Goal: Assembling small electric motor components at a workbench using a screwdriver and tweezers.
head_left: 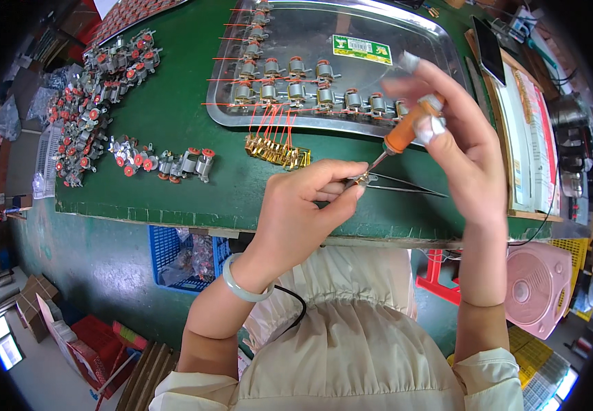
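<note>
The right hand, closed on the orange-handled soldering iron, slants its tip down-left onto the small brass terminal pinched in the left hand with slim metal tweezers near the green bench's front edge.

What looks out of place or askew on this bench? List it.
Nothing looks damaged or spilled. The small grey motors with red wires sit in rows on the steel tray; those heaped on the green mat at left are jumbled, not aligned.
</note>
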A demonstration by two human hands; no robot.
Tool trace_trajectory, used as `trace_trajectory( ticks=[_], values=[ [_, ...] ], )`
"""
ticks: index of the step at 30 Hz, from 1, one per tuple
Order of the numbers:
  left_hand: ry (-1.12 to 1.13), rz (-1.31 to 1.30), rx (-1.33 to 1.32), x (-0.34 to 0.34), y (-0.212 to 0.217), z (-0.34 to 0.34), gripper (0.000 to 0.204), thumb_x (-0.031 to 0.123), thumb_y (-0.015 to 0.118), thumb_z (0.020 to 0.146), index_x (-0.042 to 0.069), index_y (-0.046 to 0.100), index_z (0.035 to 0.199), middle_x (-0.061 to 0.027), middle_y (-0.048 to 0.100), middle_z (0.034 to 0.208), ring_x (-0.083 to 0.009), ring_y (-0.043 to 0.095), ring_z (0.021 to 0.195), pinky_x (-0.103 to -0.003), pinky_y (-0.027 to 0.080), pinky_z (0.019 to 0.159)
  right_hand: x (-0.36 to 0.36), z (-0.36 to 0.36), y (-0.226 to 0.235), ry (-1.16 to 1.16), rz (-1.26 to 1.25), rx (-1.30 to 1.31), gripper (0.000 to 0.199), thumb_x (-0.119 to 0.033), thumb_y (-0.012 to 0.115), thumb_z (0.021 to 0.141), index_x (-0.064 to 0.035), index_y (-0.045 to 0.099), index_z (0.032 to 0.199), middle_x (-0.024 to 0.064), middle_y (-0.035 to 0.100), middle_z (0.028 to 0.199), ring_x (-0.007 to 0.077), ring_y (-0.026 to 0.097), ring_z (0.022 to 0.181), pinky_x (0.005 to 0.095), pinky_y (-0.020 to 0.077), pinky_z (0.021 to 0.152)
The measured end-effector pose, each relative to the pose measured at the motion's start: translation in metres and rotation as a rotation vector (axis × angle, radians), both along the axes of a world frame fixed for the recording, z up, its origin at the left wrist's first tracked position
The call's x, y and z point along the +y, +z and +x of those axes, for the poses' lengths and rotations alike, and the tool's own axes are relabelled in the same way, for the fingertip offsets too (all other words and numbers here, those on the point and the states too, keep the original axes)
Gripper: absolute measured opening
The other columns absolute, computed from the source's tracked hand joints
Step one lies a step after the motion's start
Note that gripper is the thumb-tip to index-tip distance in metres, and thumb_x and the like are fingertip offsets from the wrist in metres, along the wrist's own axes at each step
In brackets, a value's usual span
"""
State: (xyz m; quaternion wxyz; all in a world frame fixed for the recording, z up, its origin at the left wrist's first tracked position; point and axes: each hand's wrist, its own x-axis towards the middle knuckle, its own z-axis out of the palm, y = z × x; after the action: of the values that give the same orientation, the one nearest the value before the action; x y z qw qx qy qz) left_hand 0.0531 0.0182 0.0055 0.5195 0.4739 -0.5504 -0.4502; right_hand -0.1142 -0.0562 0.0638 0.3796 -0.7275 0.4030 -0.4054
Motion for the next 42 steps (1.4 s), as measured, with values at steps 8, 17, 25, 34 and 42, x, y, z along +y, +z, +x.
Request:
trace_trajectory(
  ticks=[8,17,25,34,42],
  values=[
    [0.002,-0.036,-0.055,0.000,0.002,-0.001,0.024,-0.003,0.062,0.073,0.000,0.061,0.097,-0.0079,0.065,0.080,-0.0095,0.063,0.071,-0.023,0.052,0.065,-0.015,-0.001,0.007,0.202,0.254,-0.094,0.020,-0.015,0.065,0.079,0.0004,0.056,0.087,0.0075,0.063,0.076,0.0084,0.059,0.067,0.0219,0.0464,0.062],
    [-0.017,-0.012,-0.036,0.003,0.004,0.000,0.026,-0.007,0.060,0.075,-0.005,0.057,0.101,-0.0106,0.062,0.094,-0.0134,0.062,0.081,-0.022,0.050,0.072,0.004,0.006,-0.011,-0.036,0.295,-0.441,0.024,-0.014,0.058,0.081,-0.0045,0.043,0.064,0.0070,0.056,0.065,0.0114,0.057,0.061,0.0266,0.0487,0.060],
    [-0.063,0.149,0.453,-0.008,0.021,-0.003,0.031,0.014,0.044,0.091,-0.006,0.045,0.114,-0.0166,0.060,0.094,-0.0276,0.063,0.085,-0.031,0.053,0.074,0.040,-0.003,-0.023,0.006,0.816,-0.621,0.018,-0.011,0.059,0.079,-0.0028,0.049,0.092,0.0003,0.048,0.065,0.0052,0.041,0.047,0.0203,0.0328,0.039],
    [-0.182,0.277,0.597,-0.013,0.027,-0.005,0.028,0.013,0.039,0.092,-0.005,0.045,0.113,-0.0188,0.059,0.097,-0.0263,0.064,0.078,-0.029,0.056,0.065,0.040,0.010,-0.024,0.046,0.769,-0.921,0.014,-0.009,0.055,0.084,-0.0023,0.051,0.096,-0.0016,0.044,0.061,0.0040,0.037,0.048,0.0206,0.0310,0.040],
    [-0.239,0.254,0.636,-0.015,0.026,-0.008,0.028,0.012,0.040,0.092,-0.005,0.046,0.112,-0.0184,0.059,0.097,-0.0260,0.064,0.077,-0.030,0.055,0.065,0.042,0.013,-0.026,0.032,0.684,-0.943,0.012,-0.006,0.055,0.083,-0.0019,0.051,0.095,0.0000,0.048,0.064,0.0045,0.039,0.049,0.0206,0.0320,0.041]
  ],
)
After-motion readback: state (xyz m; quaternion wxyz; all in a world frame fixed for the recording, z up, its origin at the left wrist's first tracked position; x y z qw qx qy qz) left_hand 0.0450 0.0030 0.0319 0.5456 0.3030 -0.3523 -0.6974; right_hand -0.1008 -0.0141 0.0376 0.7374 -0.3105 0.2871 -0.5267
